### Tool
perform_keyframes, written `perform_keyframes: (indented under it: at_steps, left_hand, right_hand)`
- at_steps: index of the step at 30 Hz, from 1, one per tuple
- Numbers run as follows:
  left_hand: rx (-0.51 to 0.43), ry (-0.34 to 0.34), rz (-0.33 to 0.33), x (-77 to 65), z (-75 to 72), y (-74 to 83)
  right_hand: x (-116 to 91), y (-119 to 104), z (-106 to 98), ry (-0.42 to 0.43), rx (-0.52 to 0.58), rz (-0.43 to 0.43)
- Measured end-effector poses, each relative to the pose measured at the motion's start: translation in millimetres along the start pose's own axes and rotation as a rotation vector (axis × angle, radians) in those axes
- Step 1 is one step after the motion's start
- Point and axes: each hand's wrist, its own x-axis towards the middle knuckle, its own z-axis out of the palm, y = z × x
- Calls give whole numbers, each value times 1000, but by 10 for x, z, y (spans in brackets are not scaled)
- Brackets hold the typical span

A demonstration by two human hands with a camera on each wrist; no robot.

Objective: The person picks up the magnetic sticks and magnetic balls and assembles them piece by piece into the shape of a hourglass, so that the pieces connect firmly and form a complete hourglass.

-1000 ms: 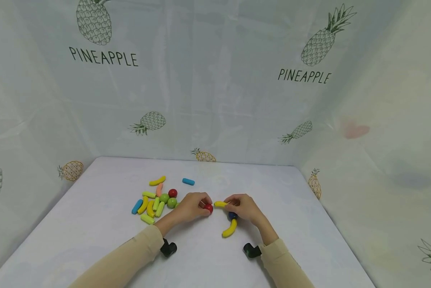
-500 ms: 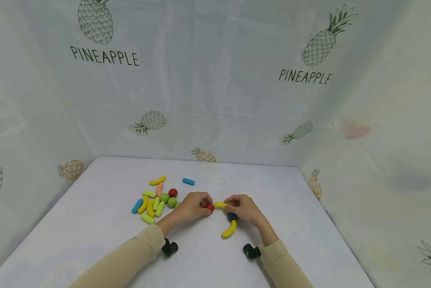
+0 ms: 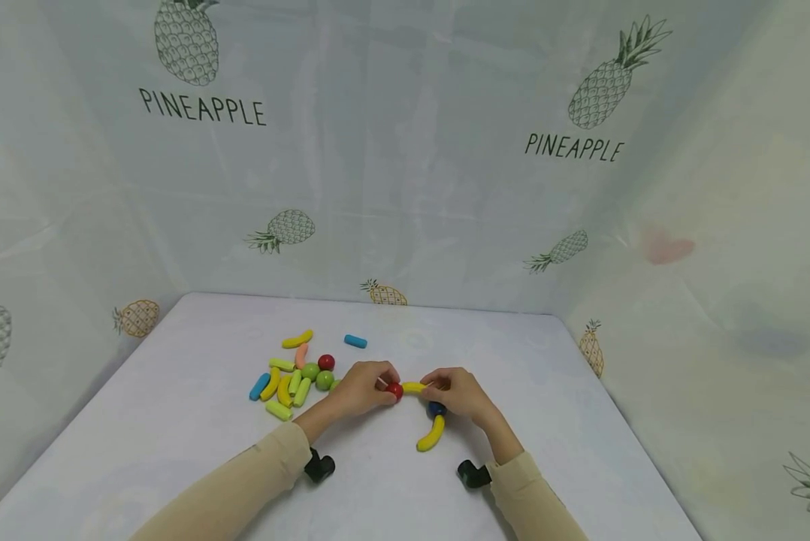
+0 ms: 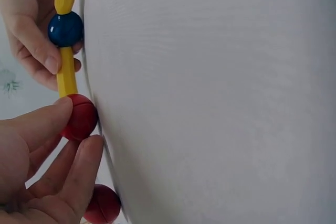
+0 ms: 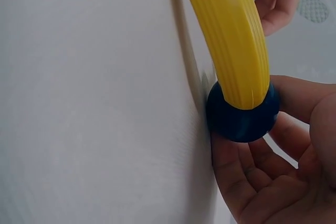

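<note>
Between thumb and fingertips, my left hand [image 3: 363, 388] pinches a red ball [image 4: 81, 118]. A yellow stick [image 4: 67, 74] meets this ball at one end and a dark blue ball [image 4: 65, 29] at the other. My right hand [image 3: 460, 391] pinches that stick close to the blue ball; in the right wrist view its fingers [image 5: 236, 182] lie just behind the ball. A second, curved yellow stick [image 5: 236, 40] is joined to the blue ball and points toward the person in the head view. The right hand partly hides the first stick there.
Left of the hands lie loose pieces: another red ball [image 3: 326, 362], green balls [image 3: 310, 371], yellow curved sticks [image 3: 270, 384], light green sticks [image 3: 301, 391], an orange stick [image 3: 300, 355] and a blue stick [image 3: 259, 386]. Another blue stick [image 3: 355, 341] lies farther back on the white table [image 3: 581, 466].
The small gap between the red ball and the yellow stick has closed, and they now touch. The left hand shifted slightly right, while the stick's free end came down a little.
</note>
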Motion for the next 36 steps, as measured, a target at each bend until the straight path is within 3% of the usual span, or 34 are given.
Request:
perform_keyframes:
  at_steps: [10, 17, 22, 36]
  left_hand:
    - [35, 22, 14, 10, 11, 27]
    - [16, 21, -11, 38, 15, 49]
    - [-3, 3, 7, 70, 29, 102]
    - [-4, 6, 10, 169, 96, 140]
  right_hand:
    - [4, -19, -4, -29, 15, 5]
    - [31, -38, -24, -41, 3, -30]
    - [54, -43, -34, -53, -7, -56]
    - [76, -24, -31, -29, -22, -59]
